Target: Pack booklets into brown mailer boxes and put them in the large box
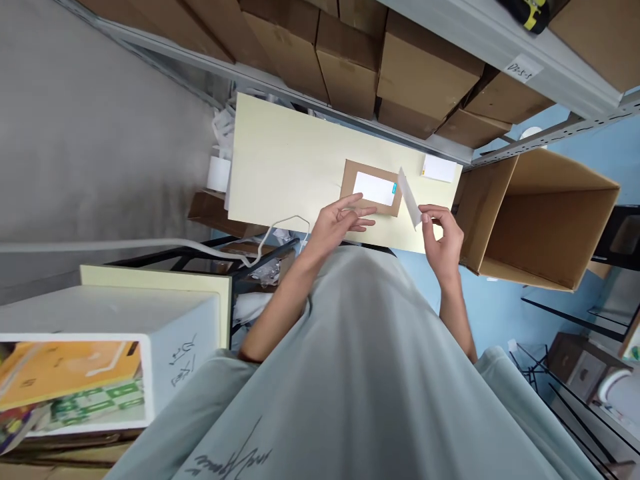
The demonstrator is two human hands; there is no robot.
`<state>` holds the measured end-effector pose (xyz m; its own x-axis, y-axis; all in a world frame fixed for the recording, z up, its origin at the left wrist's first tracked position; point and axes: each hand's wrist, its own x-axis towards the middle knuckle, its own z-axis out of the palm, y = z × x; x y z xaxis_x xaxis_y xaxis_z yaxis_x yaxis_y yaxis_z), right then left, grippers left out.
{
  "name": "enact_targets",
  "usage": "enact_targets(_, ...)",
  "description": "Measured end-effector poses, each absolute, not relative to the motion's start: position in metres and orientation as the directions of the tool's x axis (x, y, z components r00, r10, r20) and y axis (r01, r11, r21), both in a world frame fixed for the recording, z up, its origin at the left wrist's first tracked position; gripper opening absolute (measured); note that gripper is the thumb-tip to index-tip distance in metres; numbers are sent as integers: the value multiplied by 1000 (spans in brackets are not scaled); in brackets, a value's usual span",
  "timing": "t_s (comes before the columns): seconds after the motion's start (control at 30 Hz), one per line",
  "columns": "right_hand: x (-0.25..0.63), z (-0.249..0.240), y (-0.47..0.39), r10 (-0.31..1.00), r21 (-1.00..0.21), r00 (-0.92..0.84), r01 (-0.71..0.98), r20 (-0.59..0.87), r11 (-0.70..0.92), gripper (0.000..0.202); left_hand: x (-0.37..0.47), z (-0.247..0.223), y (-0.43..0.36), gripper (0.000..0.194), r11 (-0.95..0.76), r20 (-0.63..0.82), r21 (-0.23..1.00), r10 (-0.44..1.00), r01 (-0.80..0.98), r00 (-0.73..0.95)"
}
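Observation:
On the pale yellow table (285, 160) lies a small brown cardboard box (350, 177) with a white label (374, 189) on its top. The label carries a small blue-green mark at its right end. My left hand (345, 217) is at the box's near left edge, fingers spread over it; whether they touch the label I cannot tell. To the right of the box, my right hand (443, 233) pinches a thin white sheet (410, 200) by its lower end, between thumb and fingers. The sheet is tilted and seen almost edge-on.
A white stack of labels or small box (439, 168) lies at the table's right end. Beyond it stands a large open cardboard box (540, 220). Shelves of brown cartons (425, 67) run along the far side. A white bin (175, 360) with packets is at lower left.

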<state>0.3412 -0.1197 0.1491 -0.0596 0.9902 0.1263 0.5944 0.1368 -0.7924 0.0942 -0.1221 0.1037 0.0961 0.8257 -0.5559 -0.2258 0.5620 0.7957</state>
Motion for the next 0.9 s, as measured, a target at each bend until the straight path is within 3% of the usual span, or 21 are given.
enact_targets(0.17,309,146,-121,945,-633,-239,702,224,327,20,81,106,-111,67,540,-550,819,835,-194,4)
enact_targets(0.33,282,132,-129,874,-439,-416,756,253,486,12,72,107,-96,58,561,-570,787,820,-259,44)
enact_targets(0.57,259,117,-137,824,-338,-524,752,213,566,12,64,90,-91,46,599,-623,749,782,-285,6)
enact_targets(0.7,252,111,-141,857,-400,-505,768,103,501,10,66,81,-92,37,569,-611,754,791,-330,-31)
enact_targets(0.8,250,109,-143,872,-563,-490,727,-23,393,12,69,78,-93,32,540,-592,776,802,-327,-83)
enact_targets(0.9,254,107,-138,916,-755,-376,640,-142,146,19,72,78,-93,30,523,-579,791,807,-319,-115)
